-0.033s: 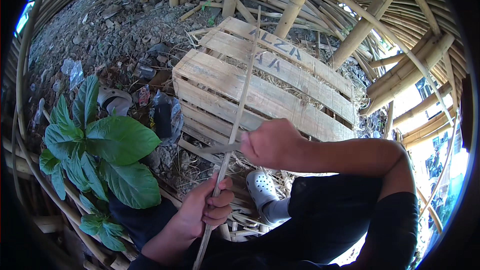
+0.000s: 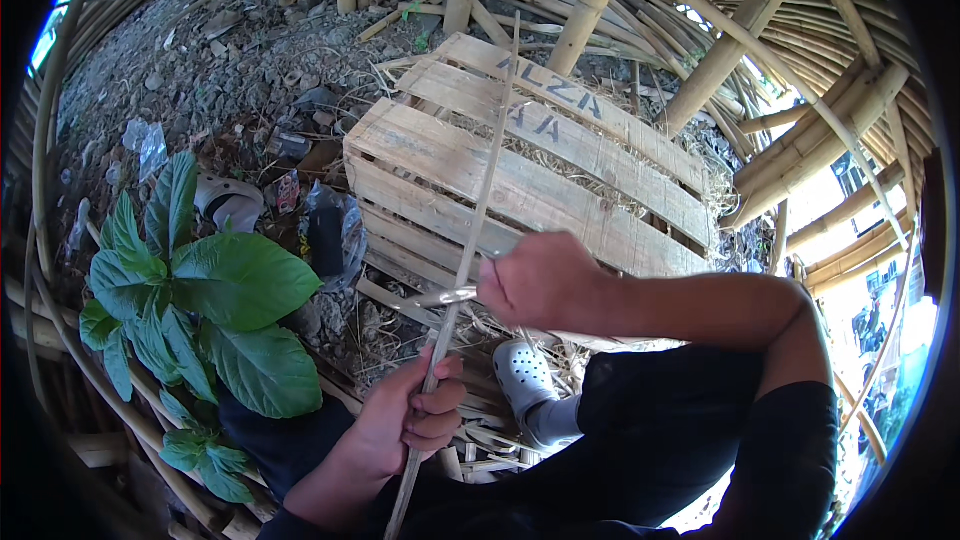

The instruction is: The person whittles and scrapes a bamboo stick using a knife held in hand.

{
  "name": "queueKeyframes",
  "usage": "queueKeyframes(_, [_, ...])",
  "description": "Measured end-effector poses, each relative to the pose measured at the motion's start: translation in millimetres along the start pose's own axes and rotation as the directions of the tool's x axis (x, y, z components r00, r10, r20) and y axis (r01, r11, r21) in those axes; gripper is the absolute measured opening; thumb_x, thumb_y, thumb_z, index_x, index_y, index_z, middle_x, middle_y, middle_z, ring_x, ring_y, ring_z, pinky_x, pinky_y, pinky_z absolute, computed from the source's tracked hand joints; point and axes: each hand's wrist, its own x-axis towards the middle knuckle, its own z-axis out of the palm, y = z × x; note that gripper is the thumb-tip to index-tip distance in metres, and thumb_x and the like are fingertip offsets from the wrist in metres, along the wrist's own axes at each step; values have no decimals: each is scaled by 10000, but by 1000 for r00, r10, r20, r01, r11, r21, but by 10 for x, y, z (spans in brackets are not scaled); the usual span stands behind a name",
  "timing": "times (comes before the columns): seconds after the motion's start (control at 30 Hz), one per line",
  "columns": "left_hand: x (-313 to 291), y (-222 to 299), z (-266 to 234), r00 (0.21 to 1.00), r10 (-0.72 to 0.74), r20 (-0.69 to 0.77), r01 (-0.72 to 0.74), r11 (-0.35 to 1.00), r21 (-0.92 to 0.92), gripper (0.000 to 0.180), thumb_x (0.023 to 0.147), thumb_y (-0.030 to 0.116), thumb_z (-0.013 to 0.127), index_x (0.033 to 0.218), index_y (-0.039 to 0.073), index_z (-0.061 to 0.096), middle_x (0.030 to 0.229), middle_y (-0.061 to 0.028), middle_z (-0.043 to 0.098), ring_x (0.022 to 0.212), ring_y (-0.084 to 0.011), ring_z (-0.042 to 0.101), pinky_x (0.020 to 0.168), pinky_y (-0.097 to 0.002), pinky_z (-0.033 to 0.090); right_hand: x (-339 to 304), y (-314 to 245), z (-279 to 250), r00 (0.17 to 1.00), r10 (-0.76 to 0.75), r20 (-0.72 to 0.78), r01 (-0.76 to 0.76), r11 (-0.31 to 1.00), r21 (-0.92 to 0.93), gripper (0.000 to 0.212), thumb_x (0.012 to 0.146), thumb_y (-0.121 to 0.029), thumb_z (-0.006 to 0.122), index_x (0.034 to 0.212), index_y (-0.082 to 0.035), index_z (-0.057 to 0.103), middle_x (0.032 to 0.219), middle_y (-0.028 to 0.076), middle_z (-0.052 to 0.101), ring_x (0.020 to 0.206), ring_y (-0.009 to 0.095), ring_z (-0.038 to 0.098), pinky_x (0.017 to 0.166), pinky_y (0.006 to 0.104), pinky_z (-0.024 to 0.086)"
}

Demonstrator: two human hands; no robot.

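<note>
A long, thin bamboo strip slants up from the lower edge and crosses in front of a slatted wooden crate. My left hand is wrapped round its lower part. Just above that grip, a knife's metal blade lies crosswise against the strip and catches the light. My right hand is closed in a fist on the knife, and its handle is hidden inside the fingers. The strip's lower end runs out of the picture at the bottom.
The wooden crate lies ahead on dirt and straw. At left stands a leafy green plant; beyond it are a loose clog and plastic scraps. Bamboo poles surround the spot. My foot wears a white clog.
My right hand has shifted very slightly up and left. The blade now shines where it looked dull before. My left hand keeps its grip on the strip.
</note>
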Motion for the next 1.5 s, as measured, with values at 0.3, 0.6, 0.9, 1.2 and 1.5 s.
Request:
queueKeyframes(0.3, [-30,4,-30,1000,-12,-13,14,992,126,311,1015,450,311,876,188,406,596,93,263,429,-14,185,345,-182,127,26,-45,-21,998,-63,4,63,998,32,475,899,-279,437,503,-47,557,476,185,522,462,377,563,505,465,510])
queueKeyframes(0.6, [1,-15,-40,1000,5,-8,-4,995,101,305,1018,434,317,877,179,407,593,94,261,426,-8,182,341,-177,126,22,-119,15,990,-129,62,128,992,19,461,898,-300,416,541,-53,571,540,153,583,443,350,570,488,469,496])
queueKeyframes(0.9, [-18,23,-33,999,-10,37,7,998,66,300,1020,426,311,885,176,406,591,88,261,418,-12,179,330,-176,128,98,-40,-54,991,-54,120,56,998,-13,472,910,-336,410,608,-43,625,597,182,607,548,350,615,548,448,513])
queueKeyframes(1.2, [-4,35,-56,1000,4,5,-5,996,94,289,1022,407,323,881,172,415,587,89,268,415,-10,185,325,-173,131,111,-45,-45,995,-28,95,26,1000,17,420,895,-301,407,618,-58,608,581,172,595,552,369,611,586,484,513])
queueKeyframes(1.5, [-41,79,-79,994,-22,109,31,996,-85,275,1028,373,317,889,158,418,585,80,284,399,-9,196,303,-169,147,70,-171,-18,994,-109,16,106,986,130,435,891,-248,439,518,-41,525,494,189,518,504,383,567,549,486,492])
